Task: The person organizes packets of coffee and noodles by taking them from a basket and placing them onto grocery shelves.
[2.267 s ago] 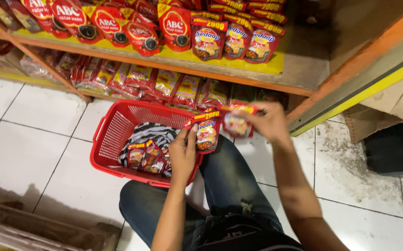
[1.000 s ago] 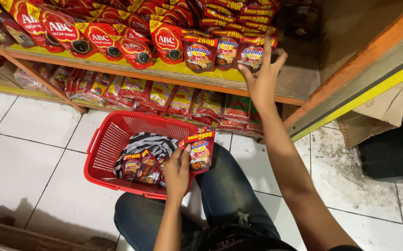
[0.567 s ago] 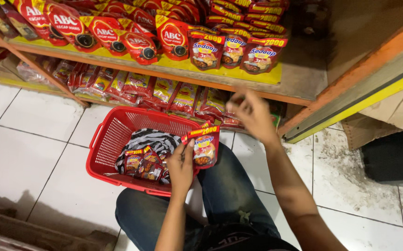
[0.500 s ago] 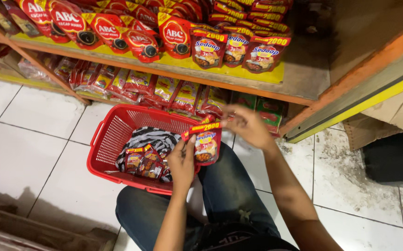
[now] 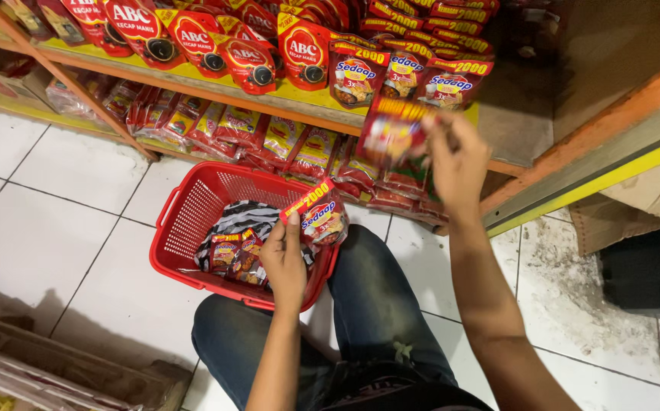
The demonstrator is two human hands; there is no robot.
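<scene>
Head view, person crouched on white floor tiles (image 5: 79, 190) before a low shelf unit.

Right hand (image 5: 455, 156), upper centre-right of frame: grip pinches a red sauce sachet (image 5: 391, 133) by its right edge, fingers closed on it. The sachet is blurred; it hangs in the air just in front of the upper shelf (image 5: 512, 129), below the row of matching sachets (image 5: 402, 72) standing there. It is not yet on the shelf.

Left hand (image 5: 284, 262), centre of frame: grip closed on a second sachet (image 5: 322, 217) of the same kind, thumb and fingers pinching its lower left corner. It is held upright over the right rim of the red plastic basket (image 5: 193, 221).

Basket sits on the floor at centre-left, against the person's knee in blue jeans (image 5: 375, 304). Inside: a black-and-white striped bag or cloth (image 5: 242, 221) with a few more small sachets (image 5: 231, 255) lying on it.

Upper shelf, top left to centre: dark red spouted sauce pouches (image 5: 193, 38), then the sachet row. To the right of that row the shelf board is bare. Lower shelf carries packed rows of sachets (image 5: 269, 141).

Progress, judged: shelf row partly filled, room left at its right end. One sachet in each hand, several left in the basket, so the stocking looks well short of finished.

Lower left corner: flattened cardboard (image 5: 56, 373).
</scene>
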